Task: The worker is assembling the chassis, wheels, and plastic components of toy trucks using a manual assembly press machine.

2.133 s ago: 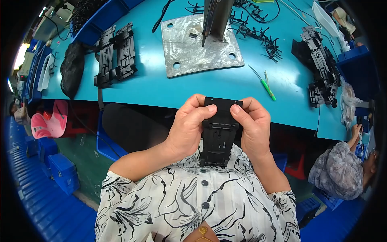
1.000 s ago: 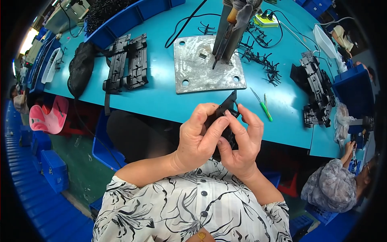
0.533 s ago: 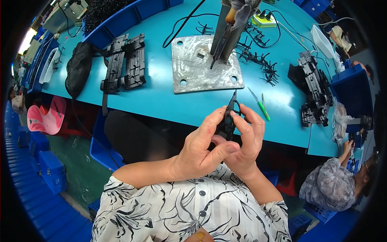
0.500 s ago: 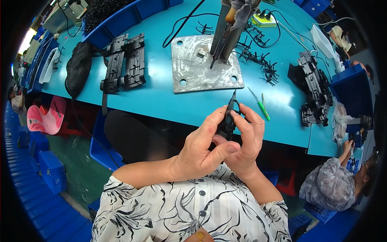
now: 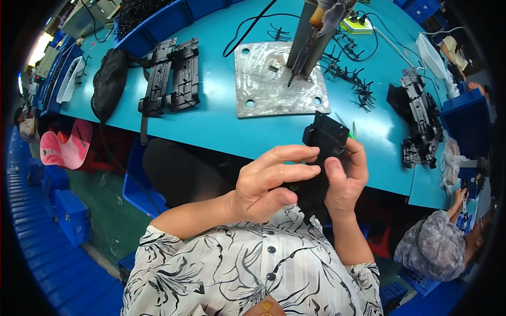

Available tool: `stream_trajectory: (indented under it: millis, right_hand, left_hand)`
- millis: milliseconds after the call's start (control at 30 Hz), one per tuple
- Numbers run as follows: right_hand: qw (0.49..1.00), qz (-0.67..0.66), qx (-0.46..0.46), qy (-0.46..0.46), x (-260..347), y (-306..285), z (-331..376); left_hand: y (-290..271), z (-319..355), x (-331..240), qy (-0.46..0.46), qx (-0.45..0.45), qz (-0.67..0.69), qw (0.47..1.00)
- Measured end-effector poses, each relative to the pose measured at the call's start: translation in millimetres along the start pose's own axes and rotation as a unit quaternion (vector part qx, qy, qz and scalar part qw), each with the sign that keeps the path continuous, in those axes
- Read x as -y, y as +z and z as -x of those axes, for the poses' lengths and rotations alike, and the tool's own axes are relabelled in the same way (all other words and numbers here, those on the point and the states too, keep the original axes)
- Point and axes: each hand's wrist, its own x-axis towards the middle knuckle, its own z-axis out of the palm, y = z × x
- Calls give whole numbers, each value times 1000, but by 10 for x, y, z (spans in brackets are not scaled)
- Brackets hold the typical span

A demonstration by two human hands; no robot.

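Observation:
My right hand (image 5: 348, 181) grips a black plastic part (image 5: 328, 138) in front of my body, thumb on its near face and fingers behind its right edge. The part stands nearly upright, its broad flat face turned toward me. My left hand (image 5: 266, 184) is beside its left edge with fingers apart and stretched; whether the fingertips touch it I cannot tell. Beyond the part is a thick metal plate (image 5: 258, 66) with holes, carrying an upright post and a thin pointed tool (image 5: 301, 60). A green-handled tool (image 5: 351, 135) is mostly hidden behind the part.
Long black plastic housings (image 5: 185, 76) lie at left beside a black bundle (image 5: 109, 87); more housings (image 5: 419, 113) lie at right. Small black branched pieces (image 5: 362, 94) are scattered near a yellow-green power strip (image 5: 357, 25). A co-worker (image 5: 435, 245) sits at lower right.
The black part has turned from edge-on to showing its broad face and shifted right with my right hand. My left hand's fingers have come off it or loosened. The whole view has shifted slightly.

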Motion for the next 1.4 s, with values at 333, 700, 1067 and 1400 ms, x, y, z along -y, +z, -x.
stream_trajectory:
  millis: [333, 700, 1067, 1400]
  right_hand:
    - [966, -198, 3, 169, 62, 54, -99]
    - [914, -297, 35, 273, 127, 132, -145]
    - [945, -207, -25, 253, 83, 99, -241]
    - [947, -172, -7, 273, 72, 192, -397]
  left_hand:
    - [-63, -128, 171, -341, -197, 110, 912]
    - [-183, -234, 264, -436, -125, 366, 813]
    - [-211, -285, 414, -476, -164, 381, 776]
    - [-418, -400, 608, -461, -142, 385, 787]
